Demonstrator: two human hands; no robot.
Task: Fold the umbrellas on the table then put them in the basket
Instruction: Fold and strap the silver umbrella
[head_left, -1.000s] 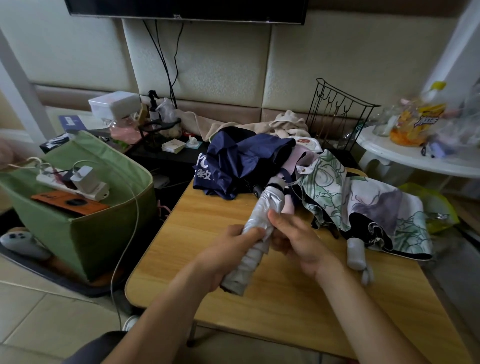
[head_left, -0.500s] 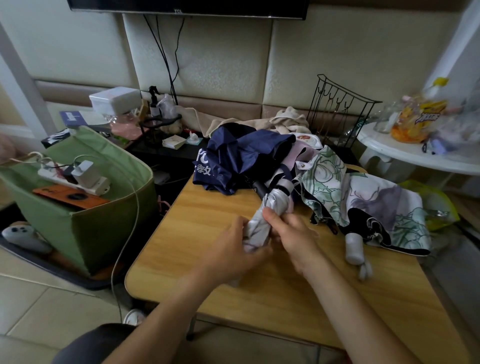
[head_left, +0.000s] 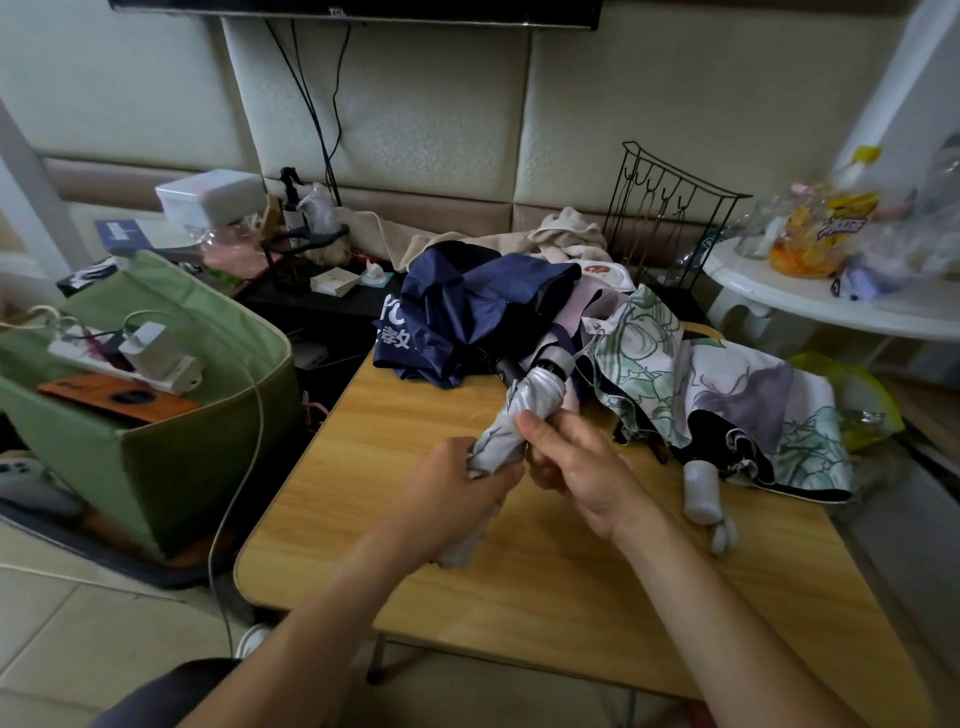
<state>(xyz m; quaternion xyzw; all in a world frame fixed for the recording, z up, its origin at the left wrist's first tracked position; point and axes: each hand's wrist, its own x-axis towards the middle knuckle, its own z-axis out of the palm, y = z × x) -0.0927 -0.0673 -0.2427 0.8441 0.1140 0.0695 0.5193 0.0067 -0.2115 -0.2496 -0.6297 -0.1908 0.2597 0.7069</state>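
A rolled silver umbrella slants over the middle of the wooden table. My left hand grips its lower part, with the fabric end sticking out below the palm. My right hand holds the roll just above, thumb across the fabric. Behind lie a crumpled navy umbrella and a floral green-and-purple umbrella with a white handle. The green fabric basket stands on the floor to the left.
The basket holds a power strip, a charger and an orange case. A white cable hangs past its side. A black wire rack stands behind the table. A white side table with snacks is at the right.
Both hands have shifted along the silver umbrella, bunching its fabric tighter. The lower end now shows only a little below my left palm. The other umbrellas have not moved.
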